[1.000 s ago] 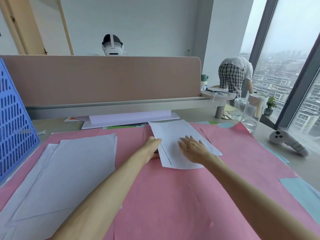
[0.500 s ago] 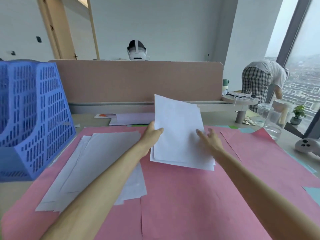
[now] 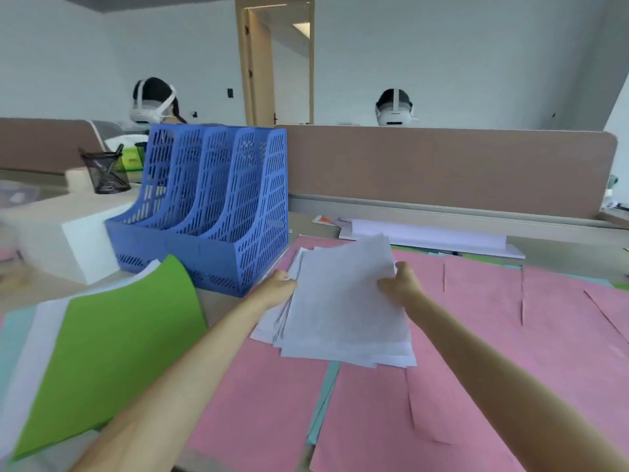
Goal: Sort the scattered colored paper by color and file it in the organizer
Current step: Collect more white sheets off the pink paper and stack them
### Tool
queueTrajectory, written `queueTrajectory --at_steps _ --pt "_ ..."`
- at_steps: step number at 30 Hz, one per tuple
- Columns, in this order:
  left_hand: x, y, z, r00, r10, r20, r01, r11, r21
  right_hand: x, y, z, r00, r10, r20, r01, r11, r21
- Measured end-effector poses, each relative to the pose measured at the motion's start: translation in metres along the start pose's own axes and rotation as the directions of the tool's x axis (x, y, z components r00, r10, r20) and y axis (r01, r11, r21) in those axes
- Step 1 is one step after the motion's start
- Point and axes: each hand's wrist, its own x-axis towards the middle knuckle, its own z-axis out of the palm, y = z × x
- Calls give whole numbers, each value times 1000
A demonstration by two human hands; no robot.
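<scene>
Head view: both hands hold a stack of white paper point(image 3: 343, 301) in the middle of the frame. The left hand point(image 3: 279, 284) grips the stack's left edge. The right hand point(image 3: 400, 284) grips its right edge, fingers curled round the sheets. The far edge is tipped up. The near edge hangs low over the pink paper point(image 3: 510, 335), and I cannot tell if it touches.

It looks like the white sheets are gathered and ready to file. The blue organizer point(image 3: 218, 206) stands just to the upper left of the stack, and no paper pokes out of its slots. The sheets are fanned out, not lined up. So the next move likely needs a tap to square them, then a lift up and left into one slot, edge first.

Pink paper covers most of the worktop point(image 3: 304, 223), with a bit of pale blue paper point(image 3: 323, 396) peeking between sheets. A curled green sheet point(image 3: 112, 352) lies at the lower left. A mesh pen cup point(image 3: 105, 172) and a white box point(image 3: 68, 236) sit at the left. Behind the brown divider point(image 3: 442, 168), two people wear white headsets, and a door point(image 3: 275, 63) stands open in the back wall.
</scene>
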Motion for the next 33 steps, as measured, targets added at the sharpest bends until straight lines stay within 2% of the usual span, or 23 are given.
queueTrajectory --at_steps 2,3,7,11,14,18,22,26,30,31,33 --pt "5 -14 -5 1000 -23 11 23 1000 -18 -2 -4 7 999 31 7 -30 992 -120" --pt "5 -16 -8 1000 -25 14 26 997 -79 -3 -6 9 999 54 8 -52 993 -110" --pt "10 -14 -11 994 -94 60 107 956 -273 -8 -14 10 990 134 32 -138 979 152" --pt "28 -27 -6 991 -111 67 124 968 -220 -18 -20 5 983 176 58 -185 949 256" --pt "35 -28 -2 992 -90 92 105 978 -178 -26 -26 5 976 166 141 -205 916 345" --pt "25 -15 -8 988 -81 130 109 968 -225 -23 -31 3 982 142 125 -177 920 349" --pt "19 -5 -13 987 -66 146 109 944 -312 -21 -42 -11 990 -9 143 -48 919 391" --pt "15 11 -11 981 -24 194 117 865 -487 -37 -64 -34 953 -225 204 87 846 525" --pt "-1 39 -11 913 177 367 53 841 -539 -56 -80 -60 861 -413 297 169 784 598" --pt "-5 45 -11 903 242 356 12 813 -582 -58 -81 -67 851 -433 296 185 776 603" --pt "-10 58 -9 910 347 228 -95 708 -700 -58 -80 -80 885 -405 230 207 785 584"
